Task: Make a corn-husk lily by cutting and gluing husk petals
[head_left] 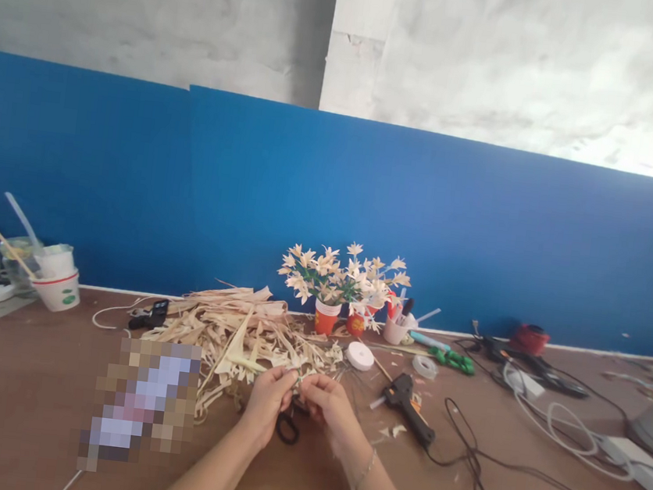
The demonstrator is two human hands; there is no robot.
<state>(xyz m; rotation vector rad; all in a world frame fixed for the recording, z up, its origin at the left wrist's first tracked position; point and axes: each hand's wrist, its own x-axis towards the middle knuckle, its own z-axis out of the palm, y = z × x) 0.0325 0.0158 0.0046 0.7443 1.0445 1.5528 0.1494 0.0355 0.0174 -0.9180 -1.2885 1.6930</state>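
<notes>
My left hand (269,400) and my right hand (332,411) meet fingertip to fingertip above the table, both closed in a pinch. A small pale bit shows between the fingers, too small to name. Black-handled scissors (288,429) lie beneath the hands, partly hidden by them. Just behind spreads a heap of dry, pale husk strips (247,322), touching or nearly touching my left hand. Thin dark wires or stems lie close to my right hand, and a white roll of tape (359,356) rests beyond it.
Husk flowers (352,272) stand in red cups (326,320) at the back. A black glue gun (410,412) with its cable lies at right, near green wire (455,360) and a power strip (640,469). White cups (57,287) stand far left; a blurred-out object (144,397) lies front left.
</notes>
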